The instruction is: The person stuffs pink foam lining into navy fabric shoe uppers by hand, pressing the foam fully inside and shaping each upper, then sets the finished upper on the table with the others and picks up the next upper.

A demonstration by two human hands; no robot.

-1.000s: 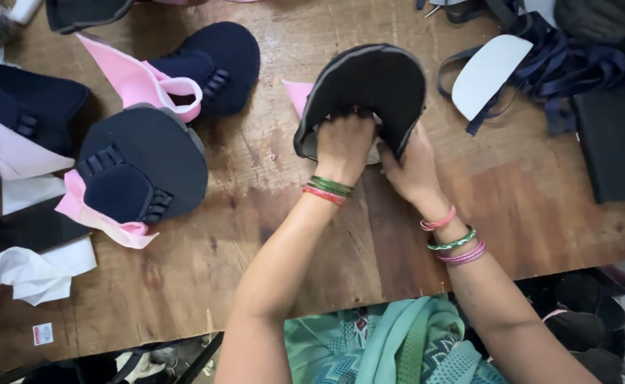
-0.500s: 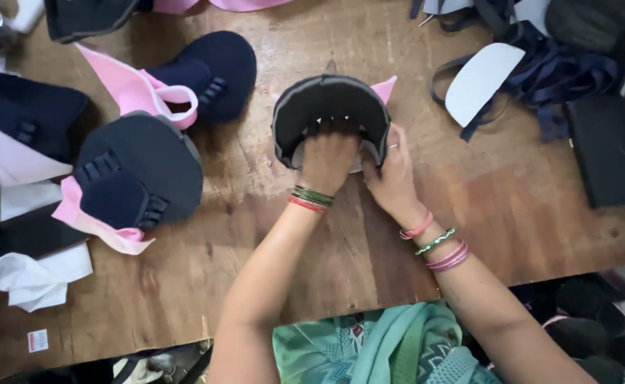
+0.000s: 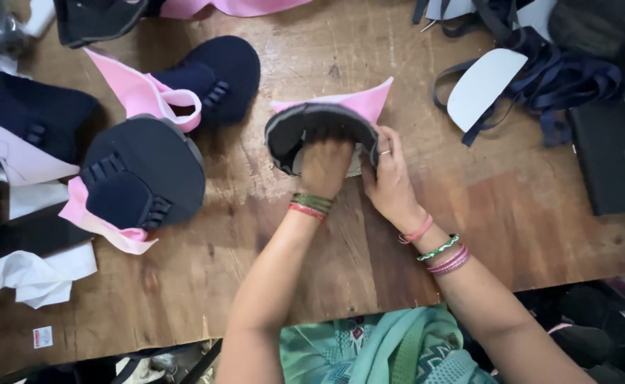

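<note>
A: Wooden table (image 3: 270, 270), mid-far part: dark curved pad (image 3: 317, 122) with pink lining (image 3: 369, 99), held on edge.
B: Hands?
A: Left hand (image 3: 324, 165) tucked inside it, right hand (image 3: 389, 178) clamped on its right rim. Looks like shaping or turning; next calls for steady pressing along the rim.

left hand (image 3: 324, 165): bare, no ring visible
left wrist: stacked thin bangles, green above red
right hand (image 3: 392, 181): bare, a thin silver ring on one finger
right wrist: a pink band, then a green-and-white beaded bracelet, then several thin pink bangles
forearms: bare, no sleeves
clothing: teal garment with a patterned print, a plain teal scarf over it
</note>
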